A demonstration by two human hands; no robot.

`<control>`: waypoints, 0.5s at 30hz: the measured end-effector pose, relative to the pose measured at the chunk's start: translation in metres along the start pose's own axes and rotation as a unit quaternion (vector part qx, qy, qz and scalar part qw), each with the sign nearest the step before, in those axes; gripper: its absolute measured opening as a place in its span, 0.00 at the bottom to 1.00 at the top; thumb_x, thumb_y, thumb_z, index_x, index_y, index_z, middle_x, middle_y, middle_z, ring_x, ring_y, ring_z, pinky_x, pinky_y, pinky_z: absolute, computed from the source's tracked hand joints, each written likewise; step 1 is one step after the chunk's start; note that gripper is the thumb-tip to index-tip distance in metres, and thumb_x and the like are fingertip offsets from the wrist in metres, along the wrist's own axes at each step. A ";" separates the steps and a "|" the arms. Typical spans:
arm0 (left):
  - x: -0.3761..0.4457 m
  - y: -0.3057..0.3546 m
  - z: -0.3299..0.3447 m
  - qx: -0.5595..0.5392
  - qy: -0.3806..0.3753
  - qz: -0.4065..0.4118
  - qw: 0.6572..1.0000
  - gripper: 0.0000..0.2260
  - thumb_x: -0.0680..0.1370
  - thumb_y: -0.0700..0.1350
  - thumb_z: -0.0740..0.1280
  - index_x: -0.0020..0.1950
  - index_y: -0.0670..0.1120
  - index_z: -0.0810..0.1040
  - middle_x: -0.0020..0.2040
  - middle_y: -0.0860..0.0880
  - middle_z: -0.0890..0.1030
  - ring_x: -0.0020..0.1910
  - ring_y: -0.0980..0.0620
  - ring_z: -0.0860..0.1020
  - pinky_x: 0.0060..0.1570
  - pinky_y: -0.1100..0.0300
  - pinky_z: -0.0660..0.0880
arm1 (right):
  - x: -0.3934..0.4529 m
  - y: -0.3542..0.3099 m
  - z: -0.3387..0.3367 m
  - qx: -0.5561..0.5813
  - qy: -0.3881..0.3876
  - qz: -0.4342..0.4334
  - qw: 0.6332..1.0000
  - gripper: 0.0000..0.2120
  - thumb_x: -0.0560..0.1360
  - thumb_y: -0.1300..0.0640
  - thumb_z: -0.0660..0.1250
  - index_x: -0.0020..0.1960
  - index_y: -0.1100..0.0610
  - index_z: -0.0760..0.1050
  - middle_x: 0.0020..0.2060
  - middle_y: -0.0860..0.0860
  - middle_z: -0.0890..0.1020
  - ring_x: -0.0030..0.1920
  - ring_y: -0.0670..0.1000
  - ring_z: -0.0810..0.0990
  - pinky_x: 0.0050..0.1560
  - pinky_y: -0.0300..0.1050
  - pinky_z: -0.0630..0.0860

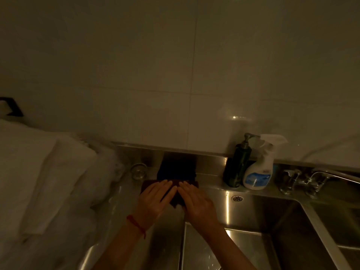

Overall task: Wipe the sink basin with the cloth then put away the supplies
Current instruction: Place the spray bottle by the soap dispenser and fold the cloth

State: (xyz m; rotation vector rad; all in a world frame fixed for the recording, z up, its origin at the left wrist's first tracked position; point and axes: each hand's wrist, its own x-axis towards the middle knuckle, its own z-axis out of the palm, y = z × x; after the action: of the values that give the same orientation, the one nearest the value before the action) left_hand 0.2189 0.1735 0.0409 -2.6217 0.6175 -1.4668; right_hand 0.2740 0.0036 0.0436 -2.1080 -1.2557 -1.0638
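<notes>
The dark red cloth (171, 189) lies flat on the steel ledge behind the sink basin (243, 248), at the basin's back left corner, folded into a rough rectangle. Its far edge touches a darker folded cloth (178, 169) that sits against the low steel upstand under the wall. Both hands press down on the red cloth side by side. The left hand (155, 199) lies palm down, fingers (165, 185) straight and close together, flat on the fabric. The right hand (196, 201) does the same, its fingers (185, 187) stretched out and almost touching the left ones at the tips. Neither hand grips anything; both rest open on the cloth. A red string bracelet (136, 225) circles the left wrist.

The stainless steel tabletop (212, 187) runs along the wall and carries the rest. To the right of the cloths stand a dark green pump bottle (236, 166) and, just beside it and touching or nearly so, a white spray bottle (259, 170) with a blue label. Further right a chrome faucet (319, 177) reaches out over a second basin (341, 221). An overflow grille (237, 198) shows in the back wall of the near basin. Left of the cloths a small round glass object (138, 171) sits on the steel; what it is cannot be told. White folded towels (39, 182) pile up on the far left. The wall (136, 75) is large pale tiles, and the room is dim with a yellowish cast.
</notes>
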 end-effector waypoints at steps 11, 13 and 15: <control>-0.048 -0.010 0.042 -0.041 -0.058 -0.010 0.997 0.11 0.83 0.42 0.53 0.63 0.44 0.71 0.53 0.42 0.84 0.51 0.46 0.83 0.50 0.53 0.81 | -0.030 0.011 0.048 0.012 -0.114 0.016 0.993 0.37 0.55 0.59 0.81 0.60 0.59 0.68 0.53 0.56 0.82 0.55 0.53 0.80 0.58 0.47 0.70; -0.053 -0.011 0.049 -0.043 -0.062 -0.019 0.997 0.13 0.84 0.42 0.50 0.63 0.44 0.71 0.53 0.42 0.84 0.51 0.46 0.84 0.51 0.53 0.80 | -0.035 0.013 0.056 0.012 -0.128 0.020 0.992 0.39 0.53 0.59 0.82 0.60 0.58 0.68 0.53 0.56 0.82 0.55 0.53 0.80 0.57 0.47 0.72; -0.058 -0.011 0.055 -0.048 -0.064 -0.028 0.996 0.13 0.84 0.42 0.50 0.63 0.44 0.71 0.53 0.42 0.84 0.51 0.46 0.84 0.51 0.53 0.80 | -0.039 0.016 0.065 0.023 -0.125 0.021 0.992 0.33 0.60 0.60 0.79 0.61 0.58 0.68 0.56 0.55 0.79 0.56 0.52 0.78 0.55 0.50 0.76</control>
State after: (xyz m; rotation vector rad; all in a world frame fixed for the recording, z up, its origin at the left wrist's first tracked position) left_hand 0.2417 0.1988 -0.0325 -2.8018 0.6211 -1.3000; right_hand 0.3019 0.0216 -0.0269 -2.2751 -1.3287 -0.7640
